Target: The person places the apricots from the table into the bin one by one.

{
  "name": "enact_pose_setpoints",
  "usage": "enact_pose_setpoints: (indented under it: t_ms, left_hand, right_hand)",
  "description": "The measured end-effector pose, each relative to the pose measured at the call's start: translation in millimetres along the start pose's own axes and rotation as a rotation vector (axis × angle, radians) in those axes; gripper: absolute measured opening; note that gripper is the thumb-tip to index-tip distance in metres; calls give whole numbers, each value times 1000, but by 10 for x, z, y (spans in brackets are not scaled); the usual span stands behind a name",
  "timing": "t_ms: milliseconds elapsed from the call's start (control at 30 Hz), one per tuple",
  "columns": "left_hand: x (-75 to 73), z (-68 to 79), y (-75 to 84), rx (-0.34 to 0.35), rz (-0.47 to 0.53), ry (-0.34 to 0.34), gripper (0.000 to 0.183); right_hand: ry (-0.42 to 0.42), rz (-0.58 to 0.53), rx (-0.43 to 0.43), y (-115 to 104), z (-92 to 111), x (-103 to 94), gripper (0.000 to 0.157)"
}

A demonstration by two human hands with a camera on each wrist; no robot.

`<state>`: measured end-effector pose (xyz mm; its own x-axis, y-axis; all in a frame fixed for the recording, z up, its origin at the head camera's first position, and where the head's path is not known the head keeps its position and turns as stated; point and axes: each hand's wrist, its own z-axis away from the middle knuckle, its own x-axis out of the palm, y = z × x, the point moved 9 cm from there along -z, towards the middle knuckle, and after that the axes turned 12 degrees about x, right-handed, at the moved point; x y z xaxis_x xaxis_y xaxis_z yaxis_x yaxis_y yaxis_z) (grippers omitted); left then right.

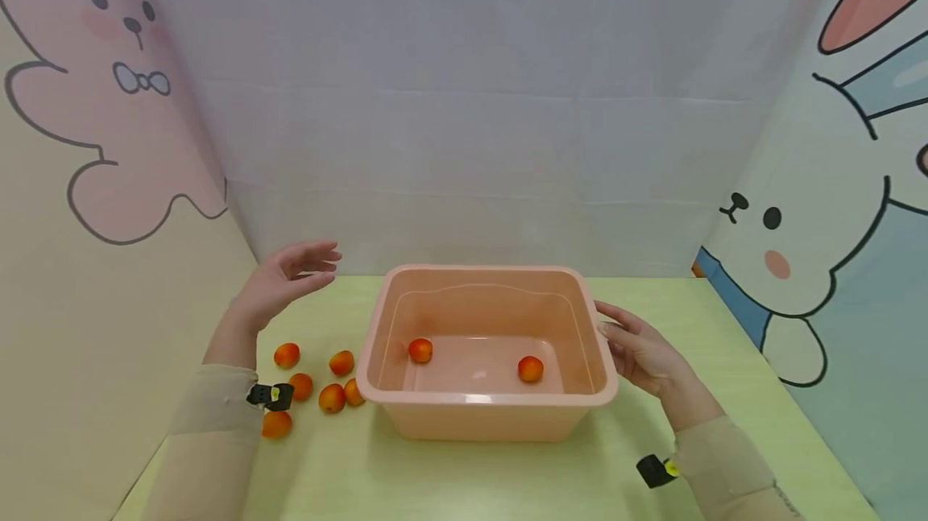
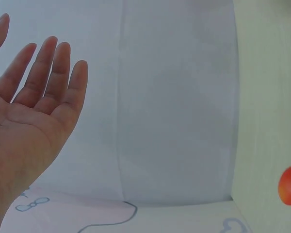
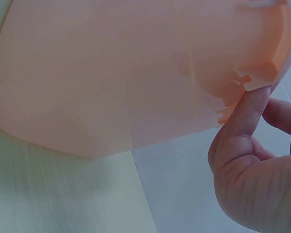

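The right hand [image 1: 641, 352] hooks bent fingers under the rim [image 1: 606, 380] of the pink basin [image 1: 482, 420] just to its left, while the left hand [image 1: 286, 275], loosely stretched, holds nothing; being probably light, stiff and smooth, the basin is best gripped by this rim.

Soft, diffuse light brightens the head view, leaving a small white glint on the basin [image 1: 478, 420] and faint shadows on the tabletop [image 1: 464, 485] around it. Both wrist views look dimmer and cooler, the wall [image 2: 179, 107] dull grey.
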<state>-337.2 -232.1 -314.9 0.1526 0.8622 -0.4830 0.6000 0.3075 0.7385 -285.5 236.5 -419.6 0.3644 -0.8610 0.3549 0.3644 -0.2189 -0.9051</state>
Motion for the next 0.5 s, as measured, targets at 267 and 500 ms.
enact_pose_setpoints:
  t_ms: [267,500]
  left_hand:
    - [-142,432,-303,-52,-72,35,49]
    - [-177,790,-524,-92,-122,61,55]
  right_hand:
    - [41,6,11,0,-10,-16,29]
    - [97,0,45,24,-27,-39,29]
